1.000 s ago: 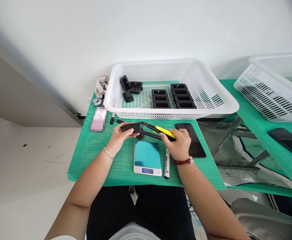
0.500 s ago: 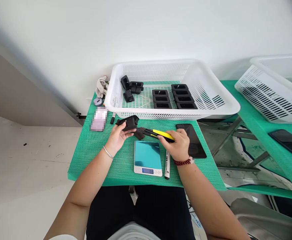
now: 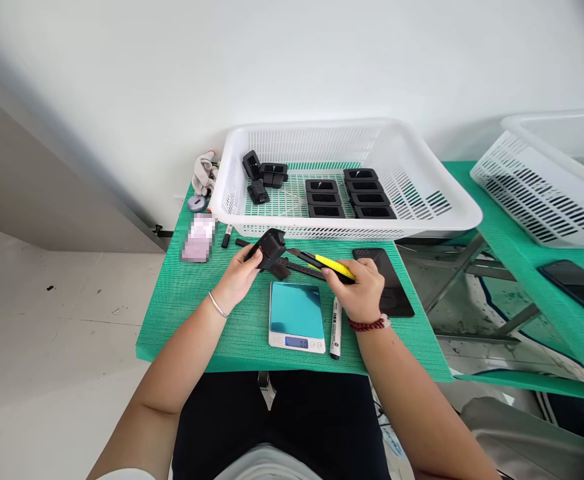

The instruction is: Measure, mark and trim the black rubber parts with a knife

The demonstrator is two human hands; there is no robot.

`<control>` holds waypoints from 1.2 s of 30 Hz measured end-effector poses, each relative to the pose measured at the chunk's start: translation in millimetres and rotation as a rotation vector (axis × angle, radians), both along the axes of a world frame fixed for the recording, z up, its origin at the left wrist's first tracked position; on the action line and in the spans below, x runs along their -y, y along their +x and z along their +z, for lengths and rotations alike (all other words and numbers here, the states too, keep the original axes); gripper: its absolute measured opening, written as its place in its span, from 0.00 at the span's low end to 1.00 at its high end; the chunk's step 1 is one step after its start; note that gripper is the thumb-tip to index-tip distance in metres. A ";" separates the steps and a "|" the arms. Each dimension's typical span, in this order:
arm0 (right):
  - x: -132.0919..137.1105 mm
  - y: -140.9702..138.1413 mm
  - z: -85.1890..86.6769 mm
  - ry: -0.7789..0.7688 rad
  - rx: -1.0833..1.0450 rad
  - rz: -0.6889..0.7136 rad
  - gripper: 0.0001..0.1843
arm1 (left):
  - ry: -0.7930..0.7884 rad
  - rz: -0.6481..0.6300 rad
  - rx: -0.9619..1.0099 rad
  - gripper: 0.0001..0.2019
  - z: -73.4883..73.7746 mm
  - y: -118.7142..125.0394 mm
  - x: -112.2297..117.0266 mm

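Observation:
My left hand grips a black moulded part above the mat, tilted, with its thumb on the near side. My right hand is closed around a yellow-and-black utility knife. Its blade points left, with the tip close to the part's right edge; whether they touch I cannot tell. Below the part and knife lies a long dark bar with a wider dark piece, partly hidden, its kind unclear. Nearer me sits a small digital scale, and a white marker lies to its right.
Behind my hands, a white plastic basket holds several black parts. A black tablet-like slab lies right of my right hand. A pixelated pinkish item, a dark marker and a pale glove are at left. Another basket stands right.
The black part has turned and shifted slightly right in my left hand. The knife has moved slightly right, its blade now angled up-left beside the part.

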State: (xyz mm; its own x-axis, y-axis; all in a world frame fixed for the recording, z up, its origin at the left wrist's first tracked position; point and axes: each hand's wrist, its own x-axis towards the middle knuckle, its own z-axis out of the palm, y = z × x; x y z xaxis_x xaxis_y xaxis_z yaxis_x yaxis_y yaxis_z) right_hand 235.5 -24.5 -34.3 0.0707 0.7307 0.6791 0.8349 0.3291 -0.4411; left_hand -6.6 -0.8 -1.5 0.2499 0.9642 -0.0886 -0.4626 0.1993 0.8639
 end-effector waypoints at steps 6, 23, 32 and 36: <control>-0.8 -0.8 0.1 0.056 0.022 0.037 0.12 | 0.034 -0.136 0.020 0.20 5.9 2.5 4.4; 2.7 -3.0 2.3 -0.088 -0.168 0.039 0.14 | 0.112 -0.143 -0.007 0.25 0.8 4.1 5.2; 3.6 -4.3 6.4 -0.145 -0.178 0.078 0.16 | 0.136 -0.203 -0.030 0.25 -4.4 3.8 5.5; 3.8 -3.8 6.5 -0.106 -0.160 0.109 0.15 | 0.109 -0.213 -0.048 0.26 -2.4 3.4 5.8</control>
State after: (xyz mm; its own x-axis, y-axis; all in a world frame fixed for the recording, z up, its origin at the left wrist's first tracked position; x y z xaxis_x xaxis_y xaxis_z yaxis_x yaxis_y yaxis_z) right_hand 231.7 -28.3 -27.8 0.0878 0.8068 0.5843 0.7138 0.3582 -0.6018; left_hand -3.2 -6.6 -3.9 0.4469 0.8946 -0.0034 -0.3784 0.1924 0.9054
